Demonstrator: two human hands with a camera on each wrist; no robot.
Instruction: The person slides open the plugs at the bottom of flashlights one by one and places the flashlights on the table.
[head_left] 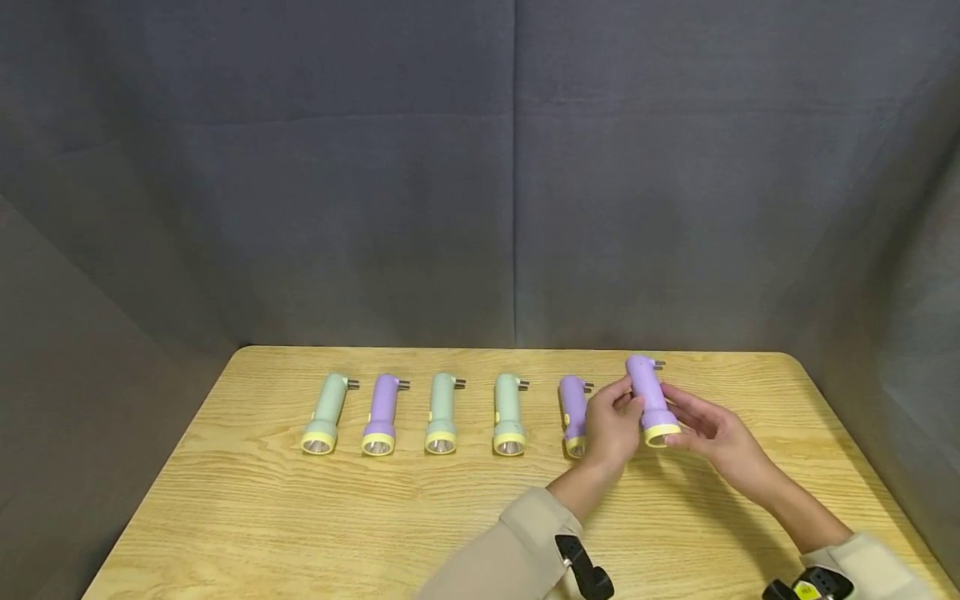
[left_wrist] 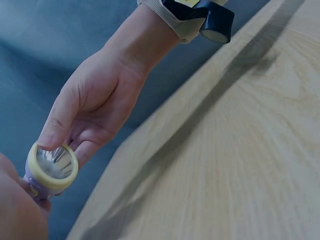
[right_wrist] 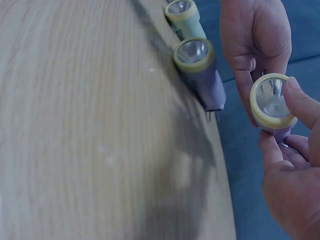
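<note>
Both hands hold a purple flashlight (head_left: 649, 396) with a yellow rim, raised over the right part of the table. My left hand (head_left: 612, 427) grips its body from the left side. On the other side my right hand (head_left: 718, 440) pinches the head, with the thumb on the yellow rim, as the right wrist view also shows. The clear lens (right_wrist: 272, 97) faces back toward me, and two metal plug prongs (head_left: 659, 365) stick out at the far end. Another purple flashlight (head_left: 573, 404) lies just left of my left hand, which partly covers it.
To the left, a row on the wooden table (head_left: 300, 525) continues with a green flashlight (head_left: 507, 408), another green flashlight (head_left: 442, 408), a purple flashlight (head_left: 384, 408) and a leftmost green flashlight (head_left: 327, 408). Dark grey curtains (head_left: 375, 208) surround the table's back and sides.
</note>
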